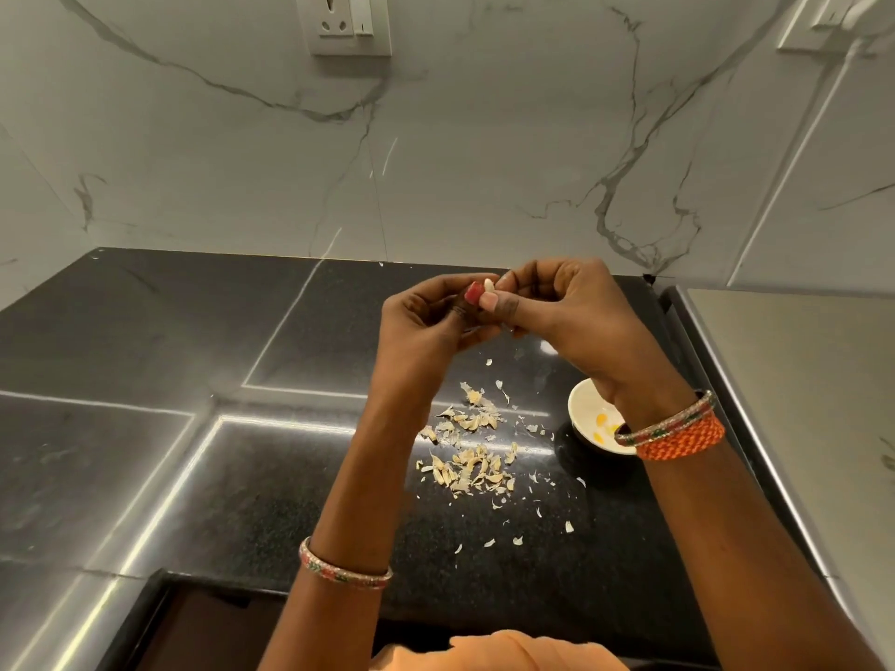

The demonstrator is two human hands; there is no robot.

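Note:
Both hands are raised above a black granite counter (pixel 169 360) and meet at a small pale garlic clove (pixel 489 286). My left hand (pixel 426 322) pinches the clove between thumb and fingertips. My right hand (pixel 562 307) pinches it from the other side, thumbnail against it. Most of the clove is hidden by the fingers. Below the hands lies a scatter of dry garlic peels (pixel 472 452). A small white bowl (pixel 588 409) with a few yellowish pieces inside stands under my right wrist, partly covered by it.
A marble-patterned wall (pixel 436 152) rises behind the counter, with a socket plate (pixel 349 22) at the top. A steel surface (pixel 794 380) adjoins the counter on the right. The counter's front edge (pixel 203 581) drops to a dark recess at the lower left.

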